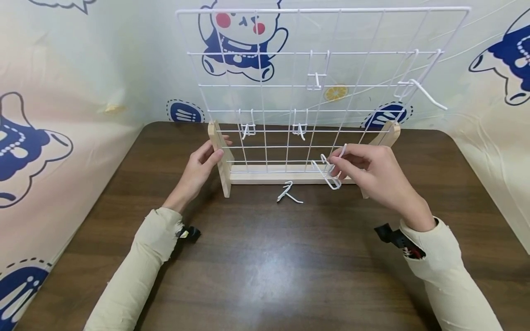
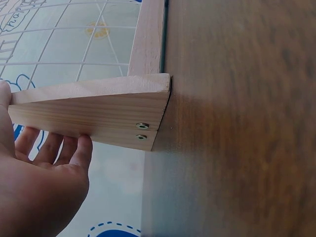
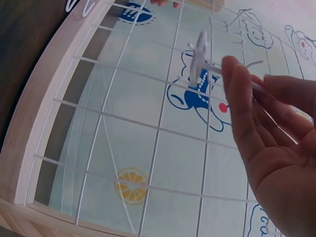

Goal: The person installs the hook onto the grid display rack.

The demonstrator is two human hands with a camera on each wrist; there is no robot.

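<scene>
A white wire grid rack (image 1: 323, 10) stands upright on a wooden base (image 1: 269, 178). At the rack's left end, my left hand (image 1: 198, 166) grips the wooden side support (image 1: 221, 161), with the thumb in front and the other fingers along its rear edge in the left wrist view. Between thumb and fingertips, my right hand (image 1: 374, 177) pinches a white wire hook (image 1: 332, 181), held in front of the grid's lower right part. Another white hook (image 1: 285, 192) lies loose on the table before the base.
Several white hooks (image 1: 300, 130) hang on the grid, one of them, a long-pronged hook (image 1: 428, 95), jutting forward at the upper right. The brown wooden table (image 1: 265, 271) reaches back to a cloth backdrop (image 1: 136, 59) printed with cartoon figures.
</scene>
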